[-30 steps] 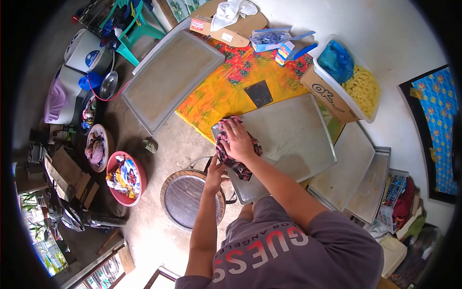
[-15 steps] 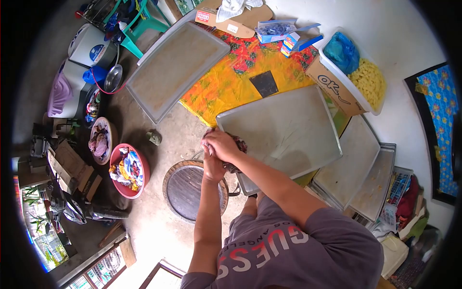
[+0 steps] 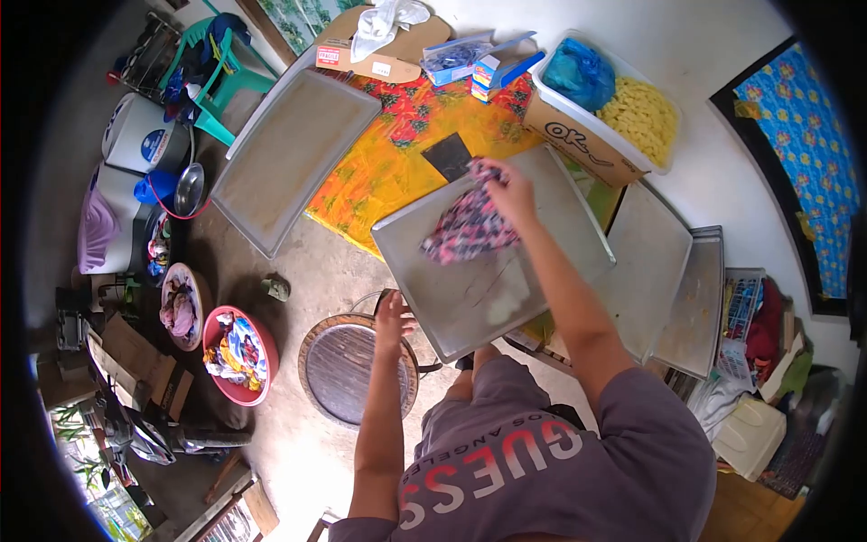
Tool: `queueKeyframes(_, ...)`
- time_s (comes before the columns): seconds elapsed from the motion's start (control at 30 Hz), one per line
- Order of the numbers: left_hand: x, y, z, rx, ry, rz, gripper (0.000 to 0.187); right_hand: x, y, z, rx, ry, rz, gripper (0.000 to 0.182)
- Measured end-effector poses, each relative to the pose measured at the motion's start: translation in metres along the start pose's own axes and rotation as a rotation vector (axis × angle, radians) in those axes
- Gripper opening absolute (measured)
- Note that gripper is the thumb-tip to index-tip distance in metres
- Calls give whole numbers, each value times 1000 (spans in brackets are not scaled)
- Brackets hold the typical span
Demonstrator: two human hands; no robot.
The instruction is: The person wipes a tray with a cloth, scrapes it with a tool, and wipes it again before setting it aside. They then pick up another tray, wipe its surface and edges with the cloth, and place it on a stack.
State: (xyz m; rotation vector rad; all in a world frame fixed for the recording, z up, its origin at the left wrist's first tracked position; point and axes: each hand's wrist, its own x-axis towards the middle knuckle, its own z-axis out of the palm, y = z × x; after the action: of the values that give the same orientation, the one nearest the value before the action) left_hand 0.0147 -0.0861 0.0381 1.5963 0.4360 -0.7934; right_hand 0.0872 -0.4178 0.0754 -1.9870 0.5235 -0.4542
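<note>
A pink, black and white patterned cloth (image 3: 468,224) hangs spread out from my right hand (image 3: 511,191), whose fingers are closed on its upper edge. Beneath it lies a large metal baking tray (image 3: 424,294), tilted in this view, with faint streaks and a pale patch on its surface. My left hand (image 3: 392,318) is empty, fingers apart, beside the tray's near left corner. Below that hand stands a round stool (image 3: 348,372) with a dark top and patterned rim.
Another tray (image 3: 293,154) rests at the table's left end, over a yellow-and-red tablecloth (image 3: 361,194). At the back are a cardboard box (image 3: 397,50) and a white tub (image 3: 637,117) of yellow pieces. More trays (image 3: 695,307) lean at right. A red basin (image 3: 239,357) of laundry sits on the floor.
My hands were together on the bunched cloth at the tray's left edge. Now my left hand has let go, and my right has carried the cloth, opened out, over the tray.
</note>
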Motion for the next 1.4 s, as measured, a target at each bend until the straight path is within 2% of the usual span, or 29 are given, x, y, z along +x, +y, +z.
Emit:
queueKeyframes(0.07, -1, -5, 25, -21, 36, 31, 49, 28, 8, -29, -260, 64, -56, 37)
queueKeyframes(0.17, 30, -41, 47, -25, 201, 245, 42, 63, 66, -38, -472, 138, -276, 42)
queueKeyframes(0.27, 27, -36, 53, -323, 179, 171, 36, 71, 108, -49, -570, 88, -453, 47)
queueKeyframes(0.3, 21, -28, 61, -286, 265, 231, 28, 67, 111, -53, -597, 89, -454, 48)
queueKeyframes(0.43, 25, -31, 61, -312, 307, 167, 30, 26, 113, -94, -710, 37, -368, 51)
queueKeyframes(0.53, 23, -28, 65, -319, 340, 196, 31, -14, 113, -127, -703, 5, -346, 50)
queueKeyframes(0.63, 26, -33, 61, -287, 322, 186, 31, -57, 115, -151, -763, -4, -337, 49)
queueKeyframes(0.73, 17, -23, 65, -337, 299, 180, 30, -96, 112, -149, -662, 62, -225, 50)
queueKeyframes(0.83, 17, -22, 66, -445, 205, 164, 27, -133, 99, -113, -733, 73, -193, 54)
queueKeyframes(0.9, 11, -16, 64, -490, 126, 139, 30, -158, 67, -79, -706, 10, -166, 56)
queueKeyframes(1.0, 29, -36, 55, -601, -2, 186, 44, -194, 30, -27, -643, -88, -215, 59)
queueKeyframes(1.1, 17, -23, 52, -870, -332, 213, 71, -221, 6, 16, -535, -182, -298, 64)
queueKeyframes(1.2, 18, -24, 40, -909, -337, 1, 81, -235, -7, 45, -472, -267, -380, 68)
queueKeyframes(1.27, 32, -38, 25, -889, -516, -71, 91, -241, -13, 57, -446, -327, -425, 69)
queueKeyframes(1.4, 38, -30, 5, -684, -588, -152, 93, -238, -21, 69, -396, -459, -501, 76)
